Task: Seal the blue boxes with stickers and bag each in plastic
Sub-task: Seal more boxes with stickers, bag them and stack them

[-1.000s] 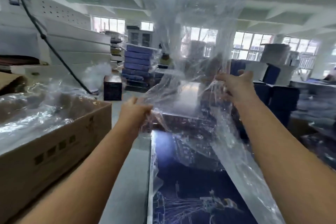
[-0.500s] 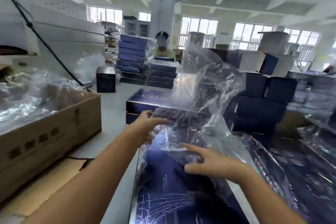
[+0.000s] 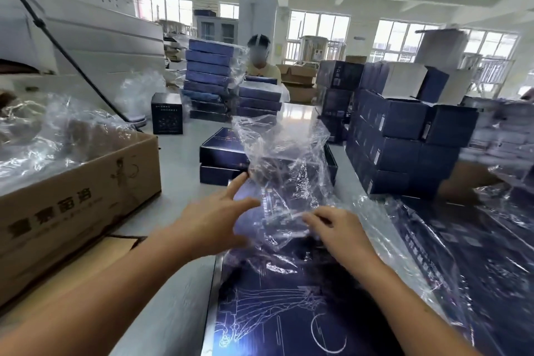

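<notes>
Nearest the camera, blue box (image 3: 277, 312) lies flat on the counter (image 3: 179, 283), its far end under the plastic bag (image 3: 286, 182). Left hand (image 3: 211, 225) open, fingers spread, pressing the bag's left side; right hand (image 3: 338, 231) fingers curled onto crumpled film, firm pinch or not, cannot tell. A second ago bag was held high and shaken open; now dropped onto the box, mouth collapsed, so bagging has started but box is mostly uncovered. Just beyond, two more boxes (image 3: 222, 162) stacked. Left, cardboard carton (image 3: 78, 199) of film. Far back, bagged stack (image 3: 211, 78).
</notes>
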